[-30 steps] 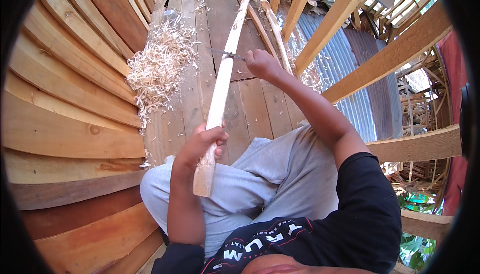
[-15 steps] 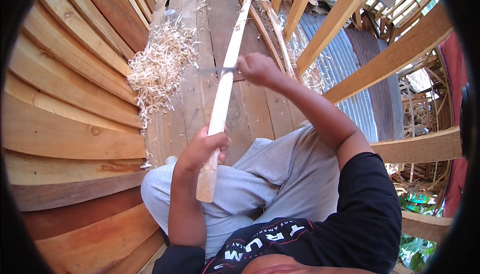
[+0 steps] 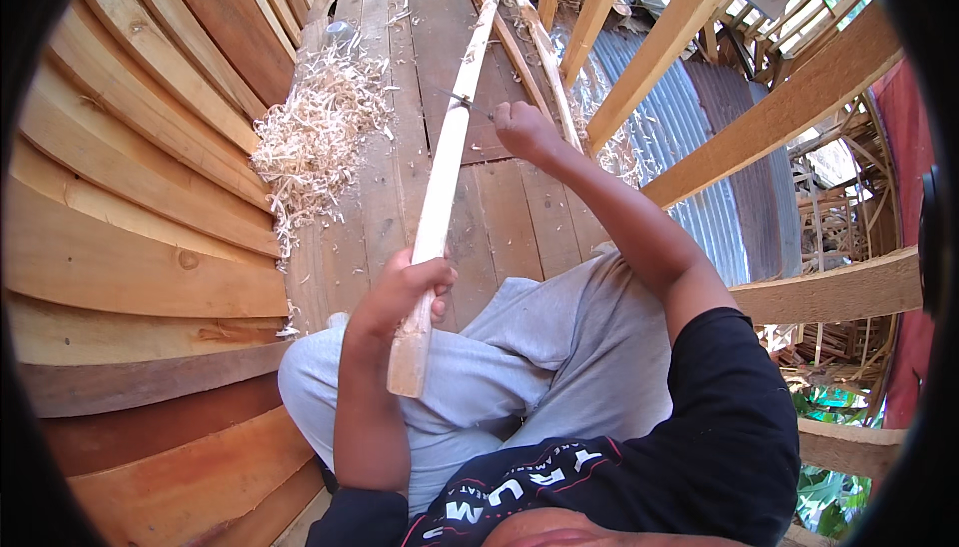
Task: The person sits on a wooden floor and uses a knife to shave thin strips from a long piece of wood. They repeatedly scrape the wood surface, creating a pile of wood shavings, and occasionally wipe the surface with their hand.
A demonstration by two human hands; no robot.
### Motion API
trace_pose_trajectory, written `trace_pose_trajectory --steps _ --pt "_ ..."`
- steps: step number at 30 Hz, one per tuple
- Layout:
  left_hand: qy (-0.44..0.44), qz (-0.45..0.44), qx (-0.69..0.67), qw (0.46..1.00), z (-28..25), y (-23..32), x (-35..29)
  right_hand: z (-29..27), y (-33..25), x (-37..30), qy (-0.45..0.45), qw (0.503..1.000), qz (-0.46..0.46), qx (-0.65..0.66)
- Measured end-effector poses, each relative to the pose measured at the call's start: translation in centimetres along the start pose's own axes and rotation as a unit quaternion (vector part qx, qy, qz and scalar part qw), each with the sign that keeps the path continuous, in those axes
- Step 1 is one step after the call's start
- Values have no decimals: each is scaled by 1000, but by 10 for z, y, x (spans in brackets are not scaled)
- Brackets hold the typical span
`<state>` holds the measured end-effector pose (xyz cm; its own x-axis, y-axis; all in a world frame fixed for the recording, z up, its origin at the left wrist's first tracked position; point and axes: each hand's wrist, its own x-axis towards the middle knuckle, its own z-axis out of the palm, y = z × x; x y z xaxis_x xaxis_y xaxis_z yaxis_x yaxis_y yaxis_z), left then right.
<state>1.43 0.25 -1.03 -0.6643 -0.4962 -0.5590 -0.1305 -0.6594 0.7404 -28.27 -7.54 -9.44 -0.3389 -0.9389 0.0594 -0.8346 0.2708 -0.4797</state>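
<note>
A long pale wooden pole (image 3: 441, 193) slopes away from my lap across the floor, its upper stretch shaved white. Around its near part, just above the blunt end, my left hand (image 3: 411, 292) is wrapped. My right hand (image 3: 525, 131) is closed in a fist on a knife (image 3: 463, 100), whose handle is hidden in the fingers. The thin dark blade lies across the pole, touching it well beyond my left hand. The far end of the pole rests near other wooden pieces.
Curled wood shavings (image 3: 318, 132) are heaped along the left plank wall (image 3: 150, 217), beside a small clear container (image 3: 341, 29). Another stripped pole (image 3: 542, 42) and a thin batten (image 3: 507, 35) lie at far right. Slanted railing posts (image 3: 669, 37) border the plank floor (image 3: 499, 212), above corrugated metal sheets (image 3: 689, 147).
My right hand and the knife have moved farther along the pole, away from me and slightly right. The left hand keeps its hold, shifting only slightly.
</note>
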Motion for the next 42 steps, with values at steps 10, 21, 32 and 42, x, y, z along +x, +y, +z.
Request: trace_pose_trajectory --steps 10,21,32,42 --pt "14 17 71 997 7 0 3 24 92 46 54 996 -63 -30" --pt "56 34 125 990 -3 3 -11 -4 -56 -58 -235 884 117 387" --pt "213 262 353 873 -17 17 -51 -6 -69 -93 -258 842 167 444" --pt "469 91 456 750 -39 -45 -251 -14 -67 -100 -253 836 196 445"
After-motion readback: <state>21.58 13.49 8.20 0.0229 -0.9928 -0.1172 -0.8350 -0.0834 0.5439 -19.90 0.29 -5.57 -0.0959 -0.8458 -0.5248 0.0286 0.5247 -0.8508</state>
